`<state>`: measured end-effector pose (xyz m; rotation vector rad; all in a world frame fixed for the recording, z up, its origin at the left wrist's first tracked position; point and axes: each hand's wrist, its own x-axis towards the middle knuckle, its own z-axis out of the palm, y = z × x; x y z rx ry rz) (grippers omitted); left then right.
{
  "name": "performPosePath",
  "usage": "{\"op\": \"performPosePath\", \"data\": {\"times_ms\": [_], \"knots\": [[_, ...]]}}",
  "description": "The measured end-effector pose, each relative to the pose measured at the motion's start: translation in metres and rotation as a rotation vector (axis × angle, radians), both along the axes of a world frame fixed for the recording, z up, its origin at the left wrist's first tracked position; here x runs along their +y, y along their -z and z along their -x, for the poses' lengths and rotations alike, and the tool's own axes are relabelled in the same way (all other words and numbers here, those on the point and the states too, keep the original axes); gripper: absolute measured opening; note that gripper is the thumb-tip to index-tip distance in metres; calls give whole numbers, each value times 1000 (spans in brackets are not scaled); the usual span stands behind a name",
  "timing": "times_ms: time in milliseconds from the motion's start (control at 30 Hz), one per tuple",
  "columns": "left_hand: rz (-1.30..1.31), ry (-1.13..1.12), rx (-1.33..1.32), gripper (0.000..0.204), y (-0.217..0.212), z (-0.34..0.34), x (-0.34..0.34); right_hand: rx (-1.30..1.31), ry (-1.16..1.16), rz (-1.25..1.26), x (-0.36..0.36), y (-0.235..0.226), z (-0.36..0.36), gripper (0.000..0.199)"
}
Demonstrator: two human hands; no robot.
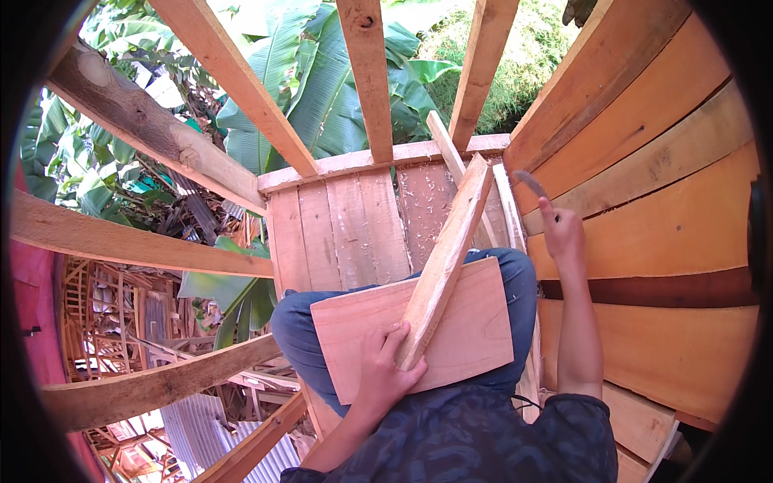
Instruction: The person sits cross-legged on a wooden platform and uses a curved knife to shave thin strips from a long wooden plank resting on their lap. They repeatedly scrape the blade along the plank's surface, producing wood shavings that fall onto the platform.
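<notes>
A rectangular wooden board point(475, 322) lies across my lap, over my blue trousers. On top of it slants a thick length of squared timber point(451, 249), its far end rising away from me to the right. My left hand point(385, 366) grips the near end of this timber, thumb on one side and fingers on the other. Raised at the right, apart from the timber, my right hand point(564, 231) is closed round a knife point(529, 183). Its curved blade points up and to the left; the handle is hidden in the fist.
Wood shavings are scattered over the plank floor point(346, 233) ahead. A thin wooden strip point(444, 145) leans behind the timber. Upright posts point(366, 72) and side rails point(145, 241) enclose the front and left, with banana leaves beyond. A plank wall point(652, 249) stands close at the right.
</notes>
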<state>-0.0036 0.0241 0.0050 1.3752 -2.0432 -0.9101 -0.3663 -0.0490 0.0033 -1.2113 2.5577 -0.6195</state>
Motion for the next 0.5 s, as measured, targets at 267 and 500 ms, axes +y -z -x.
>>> {"op": "performPosePath", "data": {"times_ms": [267,500], "knots": [[10,22,-14,62,1,4,-1,161,-434,-112,13,21,-70,81],[13,8,-67,62,6,8,0,176,-316,-114,-8,41,-50,85]]}}
